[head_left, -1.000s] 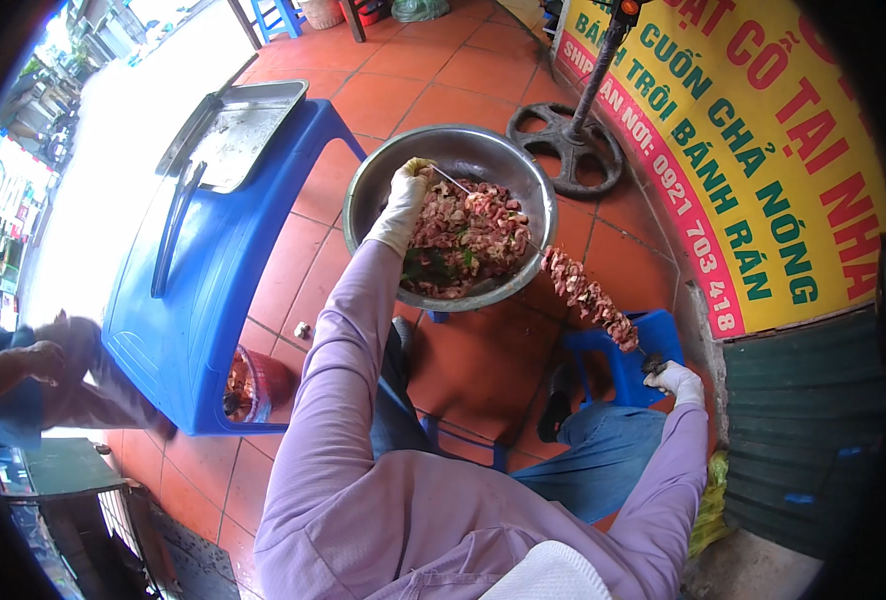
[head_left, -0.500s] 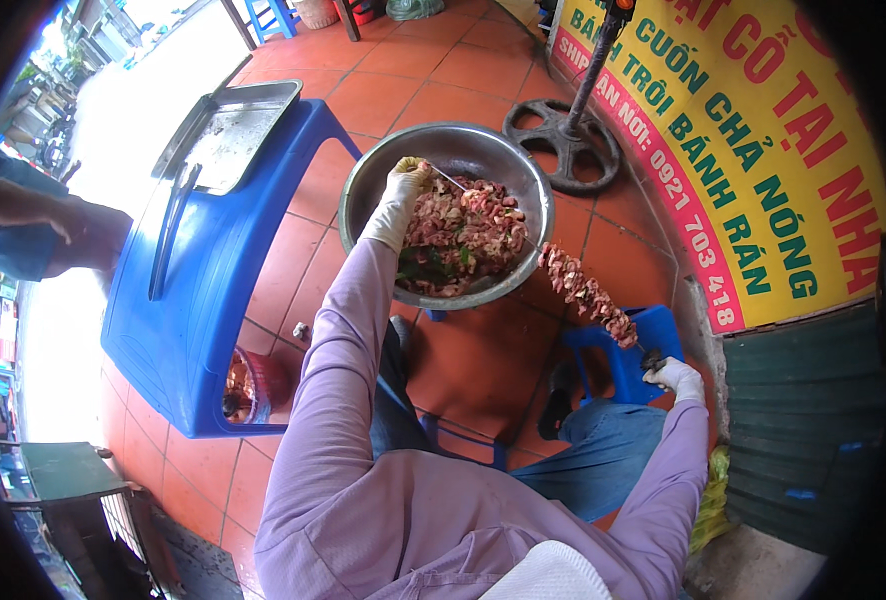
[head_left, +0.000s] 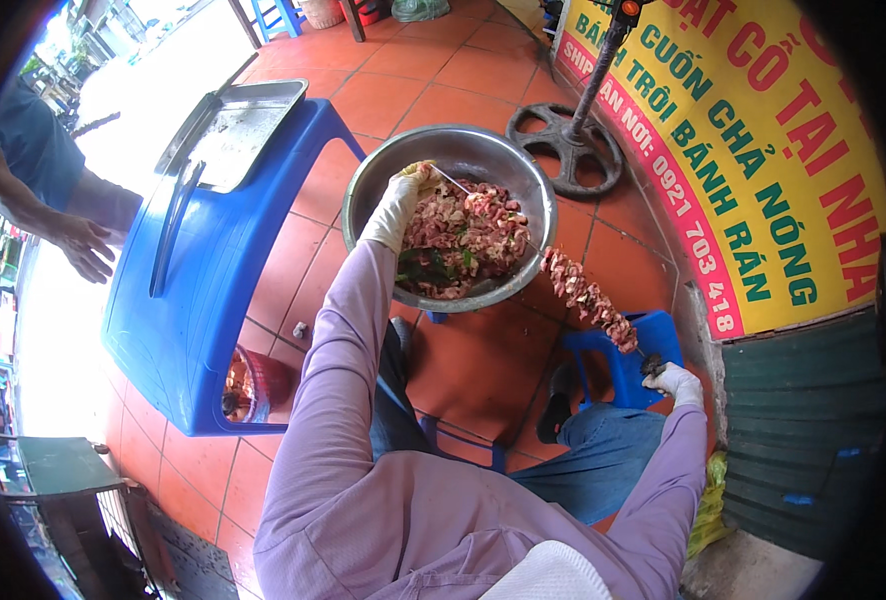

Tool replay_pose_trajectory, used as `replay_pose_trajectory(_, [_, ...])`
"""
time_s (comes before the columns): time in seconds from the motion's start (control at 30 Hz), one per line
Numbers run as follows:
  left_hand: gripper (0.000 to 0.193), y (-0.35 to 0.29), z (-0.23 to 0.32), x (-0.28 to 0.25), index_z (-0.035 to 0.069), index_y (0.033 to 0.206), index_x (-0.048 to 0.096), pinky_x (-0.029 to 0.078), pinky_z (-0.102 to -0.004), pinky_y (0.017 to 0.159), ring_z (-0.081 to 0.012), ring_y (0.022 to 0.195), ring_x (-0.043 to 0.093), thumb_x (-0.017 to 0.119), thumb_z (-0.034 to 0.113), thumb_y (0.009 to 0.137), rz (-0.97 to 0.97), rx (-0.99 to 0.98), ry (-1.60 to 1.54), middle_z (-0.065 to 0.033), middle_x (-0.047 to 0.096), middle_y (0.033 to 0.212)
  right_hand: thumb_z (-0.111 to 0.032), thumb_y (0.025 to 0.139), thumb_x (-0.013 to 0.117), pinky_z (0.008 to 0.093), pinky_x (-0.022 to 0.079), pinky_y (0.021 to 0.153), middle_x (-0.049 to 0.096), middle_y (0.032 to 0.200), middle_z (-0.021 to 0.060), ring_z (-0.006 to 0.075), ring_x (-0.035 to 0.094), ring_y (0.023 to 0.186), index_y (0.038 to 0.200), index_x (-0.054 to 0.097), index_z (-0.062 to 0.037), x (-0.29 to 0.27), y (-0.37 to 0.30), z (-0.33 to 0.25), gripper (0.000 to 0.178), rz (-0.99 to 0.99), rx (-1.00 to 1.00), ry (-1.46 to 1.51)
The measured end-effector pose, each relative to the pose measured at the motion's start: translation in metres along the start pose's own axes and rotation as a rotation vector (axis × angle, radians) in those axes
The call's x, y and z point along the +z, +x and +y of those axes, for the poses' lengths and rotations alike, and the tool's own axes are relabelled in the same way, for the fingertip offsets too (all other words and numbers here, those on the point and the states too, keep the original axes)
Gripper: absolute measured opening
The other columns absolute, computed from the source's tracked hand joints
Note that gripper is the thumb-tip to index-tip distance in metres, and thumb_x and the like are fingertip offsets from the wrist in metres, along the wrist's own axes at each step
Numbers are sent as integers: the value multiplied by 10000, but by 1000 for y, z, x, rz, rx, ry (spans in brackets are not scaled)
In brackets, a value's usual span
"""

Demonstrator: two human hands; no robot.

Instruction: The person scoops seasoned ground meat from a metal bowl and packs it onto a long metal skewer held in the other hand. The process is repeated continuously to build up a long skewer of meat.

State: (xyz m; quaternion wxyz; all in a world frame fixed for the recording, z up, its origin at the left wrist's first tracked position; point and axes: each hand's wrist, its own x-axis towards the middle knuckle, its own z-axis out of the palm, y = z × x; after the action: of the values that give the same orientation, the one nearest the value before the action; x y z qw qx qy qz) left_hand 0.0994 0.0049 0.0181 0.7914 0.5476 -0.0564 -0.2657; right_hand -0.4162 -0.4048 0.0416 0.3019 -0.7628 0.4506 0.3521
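A long metal skewer point(head_left: 451, 181) slants across from the upper left to the lower right, threaded with pieces of raw meat point(head_left: 591, 299). My left hand point(head_left: 399, 205), in a pale glove, closes its fingers at the skewer's upper end, over the bowl. At the other end my right hand point(head_left: 674, 383), gloved too, grips the skewer beside a dark lump point(head_left: 651, 365). Under the skewer sits a wide metal bowl point(head_left: 375, 165) of cut raw meat point(head_left: 443, 240) with some green leaves. Meat in the bowl hides part of the skewer's middle.
A blue plastic table point(head_left: 178, 330) at left carries a metal tray point(head_left: 248, 135) and tongs point(head_left: 175, 230). Beneath it stands a red basket point(head_left: 268, 385). A blue stool point(head_left: 628, 375) is by my right hand. Beyond the bowl rises a wheel-shaped stand point(head_left: 568, 150); another person's hand point(head_left: 85, 247) hangs beyond the table.
At far left the other person has shifted, and their hand now shows spread beside the table. Both my hands and the skewer stay nearly in place; the view shifts slightly.
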Motion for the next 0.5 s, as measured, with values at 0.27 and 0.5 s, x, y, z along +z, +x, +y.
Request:
replay_pose_trajectory(0.27, [273,7,1,5,50,1187,553,500,-388,868,-233,877,630,434,97,947,-13,-6,-157,-83,615,953,-259,734,777,297,416,506,590,650,19,115,489,530,792,637,-103,0,11,10,217,-45,8,9])
replay_pose_trajectory(0.5, [264,10,-1,6,2,1155,563,535,-369,822,-227,891,627,519,31,896,80,156,-137,-105,617,1004,-265,734,776,306,419,513,593,653,18,121,498,539,802,643,-101,-1,17,7,222,-55,-5,-18])
